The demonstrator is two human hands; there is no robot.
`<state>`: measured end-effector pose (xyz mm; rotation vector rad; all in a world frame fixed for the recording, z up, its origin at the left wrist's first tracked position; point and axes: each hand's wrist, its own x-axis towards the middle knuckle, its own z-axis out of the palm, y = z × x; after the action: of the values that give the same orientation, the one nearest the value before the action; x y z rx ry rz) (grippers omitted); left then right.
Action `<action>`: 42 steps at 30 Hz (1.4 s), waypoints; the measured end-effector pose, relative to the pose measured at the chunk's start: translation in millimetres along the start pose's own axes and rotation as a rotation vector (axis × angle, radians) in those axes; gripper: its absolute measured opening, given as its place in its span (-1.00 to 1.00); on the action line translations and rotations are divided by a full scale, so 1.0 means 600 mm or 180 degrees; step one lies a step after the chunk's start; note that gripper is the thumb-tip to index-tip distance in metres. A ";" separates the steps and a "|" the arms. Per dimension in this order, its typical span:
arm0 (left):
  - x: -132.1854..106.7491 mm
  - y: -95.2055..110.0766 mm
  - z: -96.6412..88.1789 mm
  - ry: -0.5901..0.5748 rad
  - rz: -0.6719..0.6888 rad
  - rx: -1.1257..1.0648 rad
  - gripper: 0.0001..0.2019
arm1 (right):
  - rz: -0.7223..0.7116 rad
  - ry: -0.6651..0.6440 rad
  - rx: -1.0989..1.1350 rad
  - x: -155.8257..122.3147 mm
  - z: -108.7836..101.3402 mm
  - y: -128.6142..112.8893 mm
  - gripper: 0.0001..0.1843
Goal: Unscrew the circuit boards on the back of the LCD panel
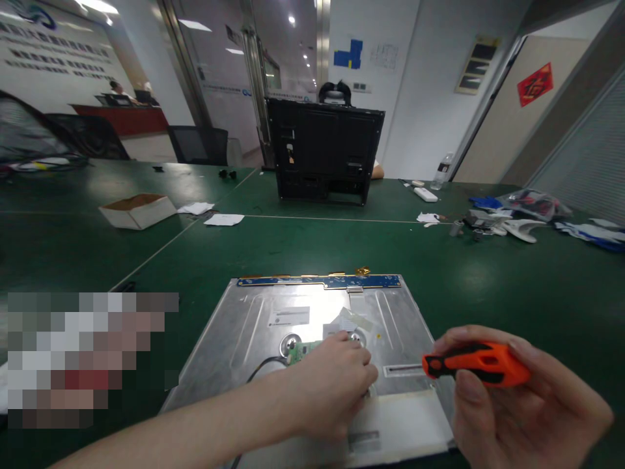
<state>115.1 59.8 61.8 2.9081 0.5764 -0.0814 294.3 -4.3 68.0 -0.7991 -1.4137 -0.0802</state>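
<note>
A flat metal display panel [254, 326] lies back side up on the green table, with a blue circuit strip [293, 281] along its far edge. My left hand [336, 378] rests over the panel's middle with its fingers curled down; what they grip, if anything, is hidden. Partly under that hand is a small green circuit board [300, 352], with a black cable [261, 366] beside it. In my right hand [527, 404] is an orange-and-black screwdriver [488, 363], held by its handle over the panel's right edge and pointing left.
A black monitor housing [329, 153] stands upright across the table. An open cardboard box [139, 212] and paper pieces [224, 220] lie at left. Bagged parts [532, 203], a white plastic piece [525, 229] and a water bottle [443, 170] are at right. A blurred-out patch covers the lower left.
</note>
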 end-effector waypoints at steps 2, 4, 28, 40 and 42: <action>-0.002 0.000 -0.002 0.0011 -0.0016 0.0017 -0.90 | -0.0160 0.0151 0.0063 0.011 0.009 0.007 -0.41; -0.003 0.001 -0.005 0.0019 -0.0066 0.0026 -0.89 | -0.0248 0.0060 0.0168 0.017 0.014 0.012 -0.42; 0.000 -0.003 -0.005 -0.0025 0.0006 0.0063 -0.89 | 0.0319 -0.0648 0.0634 -0.006 0.014 0.012 -0.47; 0.000 -0.005 -0.002 0.0130 0.0008 -0.0242 -0.82 | 0.0144 -0.1304 0.0737 -0.024 0.012 0.021 -0.37; 0.001 -0.003 -0.008 0.0026 -0.0008 -0.0189 -0.83 | 0.0158 -0.1385 0.0666 -0.025 0.011 0.022 -0.37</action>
<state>114.7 62.7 66.4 2.8515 0.5736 -0.0516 292.1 3.0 48.3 -0.7010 -1.7752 0.2921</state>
